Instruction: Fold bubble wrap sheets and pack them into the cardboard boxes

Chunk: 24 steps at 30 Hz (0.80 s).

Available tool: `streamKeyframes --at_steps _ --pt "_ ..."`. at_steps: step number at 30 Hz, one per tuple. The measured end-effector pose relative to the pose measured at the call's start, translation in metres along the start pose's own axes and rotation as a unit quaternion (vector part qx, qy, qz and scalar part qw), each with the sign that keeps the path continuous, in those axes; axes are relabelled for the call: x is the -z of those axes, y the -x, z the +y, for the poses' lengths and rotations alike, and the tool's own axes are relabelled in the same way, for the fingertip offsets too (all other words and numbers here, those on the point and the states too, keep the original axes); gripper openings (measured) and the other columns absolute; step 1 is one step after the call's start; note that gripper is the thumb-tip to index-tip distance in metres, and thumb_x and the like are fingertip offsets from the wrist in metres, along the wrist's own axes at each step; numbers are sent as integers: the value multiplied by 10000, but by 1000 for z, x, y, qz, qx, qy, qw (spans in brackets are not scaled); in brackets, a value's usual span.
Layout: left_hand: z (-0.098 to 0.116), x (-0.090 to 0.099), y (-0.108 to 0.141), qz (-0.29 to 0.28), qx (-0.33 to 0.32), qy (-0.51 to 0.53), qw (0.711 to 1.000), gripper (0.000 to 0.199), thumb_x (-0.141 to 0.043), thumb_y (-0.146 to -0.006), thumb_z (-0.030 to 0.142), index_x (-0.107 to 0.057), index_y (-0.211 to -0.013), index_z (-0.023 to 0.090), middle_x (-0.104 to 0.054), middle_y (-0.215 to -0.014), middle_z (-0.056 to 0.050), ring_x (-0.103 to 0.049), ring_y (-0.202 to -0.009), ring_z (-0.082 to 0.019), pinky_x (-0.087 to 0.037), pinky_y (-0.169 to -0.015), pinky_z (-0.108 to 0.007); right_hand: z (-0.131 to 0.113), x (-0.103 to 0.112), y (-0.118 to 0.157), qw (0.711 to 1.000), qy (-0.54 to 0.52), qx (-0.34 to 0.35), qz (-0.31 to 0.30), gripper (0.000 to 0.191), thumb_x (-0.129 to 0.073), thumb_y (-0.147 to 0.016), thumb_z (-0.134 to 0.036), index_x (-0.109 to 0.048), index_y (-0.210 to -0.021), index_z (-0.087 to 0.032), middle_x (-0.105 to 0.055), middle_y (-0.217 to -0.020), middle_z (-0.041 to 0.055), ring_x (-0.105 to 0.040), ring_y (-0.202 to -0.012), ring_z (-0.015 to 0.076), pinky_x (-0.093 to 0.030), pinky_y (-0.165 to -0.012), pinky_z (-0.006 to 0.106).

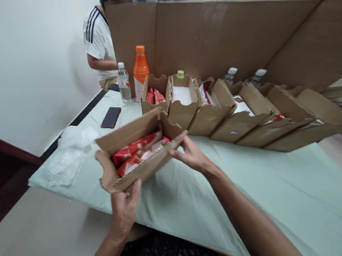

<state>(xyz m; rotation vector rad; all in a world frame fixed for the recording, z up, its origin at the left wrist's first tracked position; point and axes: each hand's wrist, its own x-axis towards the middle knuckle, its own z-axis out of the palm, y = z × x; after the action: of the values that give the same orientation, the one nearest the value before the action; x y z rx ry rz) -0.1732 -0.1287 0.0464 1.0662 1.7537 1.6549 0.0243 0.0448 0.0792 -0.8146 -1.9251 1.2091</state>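
Between my two hands is an open cardboard box [151,170], tilted above the near side of the table. My left hand [125,209] grips its lower left corner, thumb along the front wall. At the box's right end, my right hand [190,152] is closed on the wall, with thumb in front and the other fingers partly hidden. Inside lie red packets [135,147] and a pink-and-white one [156,147]. Behind it stands a row of similar cardboard boxes; the nearest box [184,111] holds something white, and the leftmost box [149,105] holds red packets.
A phone [111,117], crumpled clear plastic [70,154], a water bottle [124,83] and an orange bottle [140,69] are on the green-covered table [258,167]. A tall cardboard screen [209,34] rises behind the boxes. Another person [99,41] stands beyond the table's far left end.
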Motion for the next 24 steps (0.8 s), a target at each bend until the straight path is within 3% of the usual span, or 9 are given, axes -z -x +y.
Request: streamKeyframes --at_steps 2,4,8,12,17,20,24 --pt "-5 10 -17 86 -20 1 996 595 -754 -860 427 -609 -1355 132 -664 -1390 -170 -638 -1288 -315 -445 -1196 -466 4 -25 -52 998 -17 47 -47 1004 -742 -803 -659 -360 -1589 -166 -424 -1632 175 -430 -1491 352 -341 -1247 526" --pt "-12 14 -34 135 -37 9 990 766 -765 -847 392 -455 -1499 137 -560 -1506 -195 -597 -1340 -309 -429 -1206 -463 10 -49 -97 995 -9 72 -67 973 -747 -813 -539 -331 -1597 -141 -433 -1619 192 -464 -1459 352 -359 -1234 539" --pt "-31 12 -49 114 -41 0 993 888 -762 -844 361 -304 -1593 231 -404 -1624 -184 -483 -1456 -329 -424 -1208 -493 24 -83 -140 996 29 85 -4 801 -600 -859 -238 -318 -1608 -188 -454 -1613 140 -434 -1487 299 -353 -1246 548" --pt "-46 -2 -44 84 -58 -45 994 1022 -789 -823 351 -179 -1644 341 -256 -1708 -147 -309 -1573 -353 -457 -1181 -517 44 -101 -130 994 63 81 45 781 -555 -859 -169 -336 -1609 -182 -372 -1663 130 -292 -1576 280 -289 -1297 529" --pt "-48 -27 -50 87 -41 -53 994 999 -744 -865 357 -129 -1651 378 -113 -1753 -122 -211 -1608 -355 -503 -1133 -514 67 -109 -106 998 32 60 -20 778 -567 -886 -217 -314 -1622 -224 -357 -1675 135 -376 -1531 291 -428 -1206 538" --pt "-45 -29 -66 91 -37 -52 994 936 -745 -854 347 -222 -1630 346 -190 -1724 -139 -257 -1588 -354 -488 -1147 -512 79 -109 -97 999 25 40 -12 741 -582 -881 -239 -376 -1592 -228 -396 -1654 134 -424 -1496 297 -462 -1172 527" --pt "-43 -18 -100 95 -55 -93 990 952 -769 -819 317 -244 -1613 322 -269 -1662 -166 -365 -1522 -359 -517 -1112 -512 100 -107 -82 999 21 9 26 670 -571 -864 -225 -474 -1527 -200 -489 -1577 165 -488 -1447 296 -517 -1111 493"
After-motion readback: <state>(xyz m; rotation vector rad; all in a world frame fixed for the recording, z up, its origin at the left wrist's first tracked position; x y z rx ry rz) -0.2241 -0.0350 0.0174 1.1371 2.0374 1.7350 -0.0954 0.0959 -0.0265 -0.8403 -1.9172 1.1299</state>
